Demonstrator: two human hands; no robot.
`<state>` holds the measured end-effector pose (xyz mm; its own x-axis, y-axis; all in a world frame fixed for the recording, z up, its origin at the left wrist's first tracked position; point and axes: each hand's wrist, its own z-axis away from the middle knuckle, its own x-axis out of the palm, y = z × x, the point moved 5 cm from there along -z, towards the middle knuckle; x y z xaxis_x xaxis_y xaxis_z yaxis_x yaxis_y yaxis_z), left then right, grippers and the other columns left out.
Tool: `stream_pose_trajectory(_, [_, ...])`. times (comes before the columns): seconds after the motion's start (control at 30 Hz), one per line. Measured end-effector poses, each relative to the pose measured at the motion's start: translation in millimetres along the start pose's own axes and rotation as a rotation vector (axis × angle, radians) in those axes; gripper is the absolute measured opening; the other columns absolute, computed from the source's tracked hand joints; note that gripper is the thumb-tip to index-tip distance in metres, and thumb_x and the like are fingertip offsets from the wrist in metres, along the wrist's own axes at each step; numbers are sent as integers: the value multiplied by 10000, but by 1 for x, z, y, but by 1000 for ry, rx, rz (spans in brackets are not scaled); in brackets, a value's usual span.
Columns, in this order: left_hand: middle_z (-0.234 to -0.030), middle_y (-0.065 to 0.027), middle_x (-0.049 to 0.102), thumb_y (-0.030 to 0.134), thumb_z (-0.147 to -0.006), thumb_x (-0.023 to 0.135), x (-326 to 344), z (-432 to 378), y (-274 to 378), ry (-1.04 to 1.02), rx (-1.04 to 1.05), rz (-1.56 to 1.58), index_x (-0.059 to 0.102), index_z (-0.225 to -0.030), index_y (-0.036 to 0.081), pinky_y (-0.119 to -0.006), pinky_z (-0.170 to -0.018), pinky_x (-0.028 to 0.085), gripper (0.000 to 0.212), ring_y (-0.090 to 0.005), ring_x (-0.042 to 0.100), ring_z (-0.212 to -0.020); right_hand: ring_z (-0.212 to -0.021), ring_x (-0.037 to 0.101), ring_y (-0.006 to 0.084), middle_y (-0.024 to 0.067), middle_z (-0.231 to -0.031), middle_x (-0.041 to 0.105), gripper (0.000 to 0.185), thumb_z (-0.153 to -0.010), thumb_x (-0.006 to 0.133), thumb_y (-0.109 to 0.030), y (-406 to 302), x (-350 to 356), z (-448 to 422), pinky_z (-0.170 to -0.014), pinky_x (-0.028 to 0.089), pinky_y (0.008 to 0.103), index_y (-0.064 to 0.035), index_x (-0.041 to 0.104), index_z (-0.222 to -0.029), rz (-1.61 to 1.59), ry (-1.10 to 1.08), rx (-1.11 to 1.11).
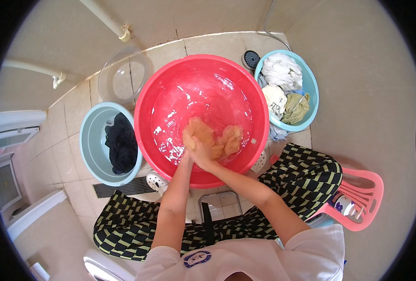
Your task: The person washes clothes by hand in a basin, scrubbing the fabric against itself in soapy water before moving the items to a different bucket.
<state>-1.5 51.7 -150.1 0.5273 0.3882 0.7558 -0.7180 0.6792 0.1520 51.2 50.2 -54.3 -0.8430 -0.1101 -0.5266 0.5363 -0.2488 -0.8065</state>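
Before me stands a large red plastic basin (201,59) with water (194,87) in it. A wet yellow-orange cloth (232,138) lies partly under the surface in the basin's near half. My left hand (187,154) and my right hand (201,154) are together at the cloth's left end, closed around a bunched part of it. The right hand partly covers the left, so the left fingers are mostly hidden. The rest of the cloth spreads to the right, towards the basin's wall.
Left is a light-blue basin (90,144) with dark clothing (121,144); behind it, a clear plastic basin (122,75). Right, a blue basin (314,95) holds white (281,72) and olive (295,109) clothes, beside a shower head (251,59). A pink plastic chair (373,186) stands near the right wall.
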Motion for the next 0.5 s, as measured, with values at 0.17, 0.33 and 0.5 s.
stream_pose_trajectory(0.17, [-1317, -135, 400, 635, -853, 272, 20, 30, 2, -49, 14, -57, 311, -1340, 63, -419, -1000, 337, 752, -300, 393, -1205, -621, 582, 367, 192, -659, 583, 256, -772, 634, -285, -37, 0, 17, -551, 452, 422, -36, 571, -766, -102, 14, -158])
stream_pose_trajectory(0.33, [-1306, -135, 414, 629, -854, 278, 22, 19, 5, 133, 197, -385, 325, -1331, 59, -413, -991, 351, 745, -294, 410, -1192, -552, 572, 355, 165, -605, 578, 271, -769, 618, -349, -31, -2, -3, -511, 456, 426, -79, 586, -765, -28, 166, -314])
stream_pose_trajectory(0.5, [-1294, -136, 428, 624, -856, 284, 5, -5, 8, 313, 361, -632, 340, -1322, 54, -407, -981, 365, 738, -289, 428, -1179, -552, 570, 328, 135, -656, 591, 194, -772, 610, -286, -9, -11, -20, -510, 466, 419, -93, 601, -766, 24, 376, -460])
